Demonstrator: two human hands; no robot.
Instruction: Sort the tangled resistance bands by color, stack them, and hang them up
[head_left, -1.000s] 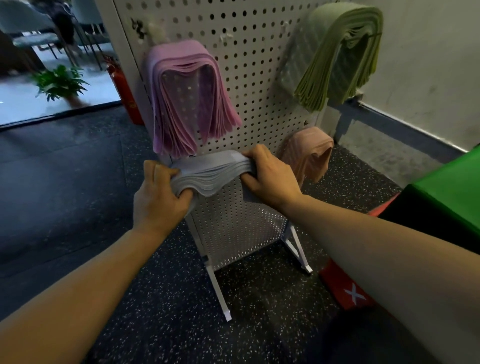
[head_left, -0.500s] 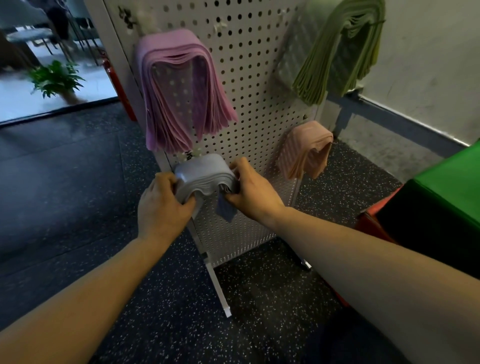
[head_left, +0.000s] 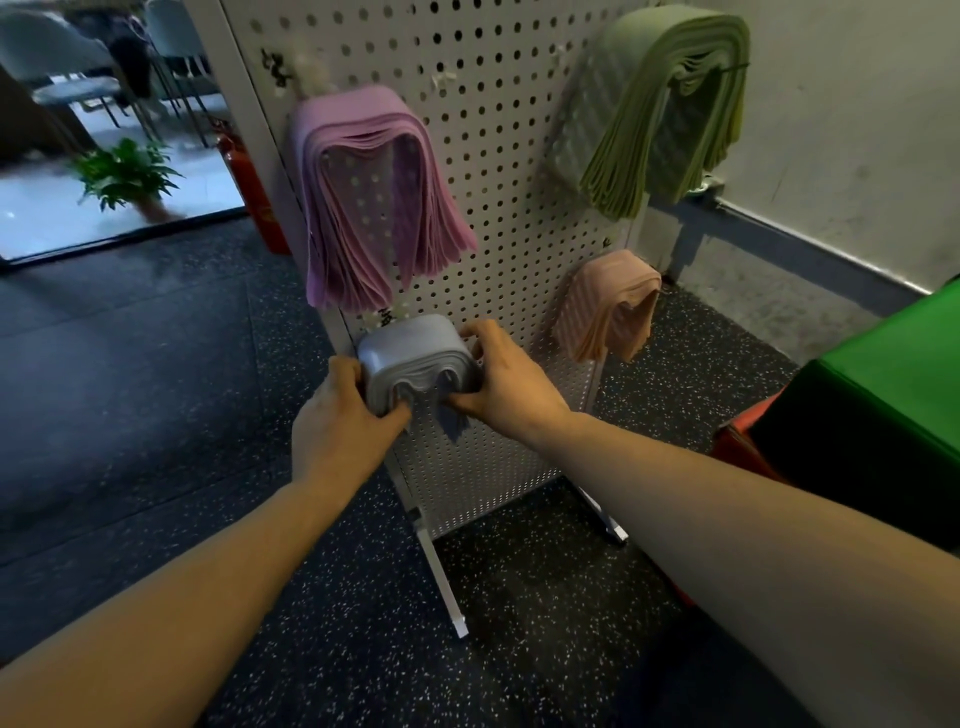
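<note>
While the grey band stack (head_left: 415, 353) drapes against the pegboard (head_left: 498, 156) at frame centre, the left hand (head_left: 340, 415) and right hand (head_left: 506, 379) grip its opposite sides, equally near.

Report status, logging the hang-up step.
Left hand and right hand grip grey bands against pegboard. Nothing in the way.

White pegboard rack (head_left: 498, 130) standing on speckled floor (head_left: 519, 649); purple (head_left: 363, 208), green (head_left: 670, 114), pink (head_left: 608, 306), grey (head_left: 410, 353) bands draped over pegs.
</note>
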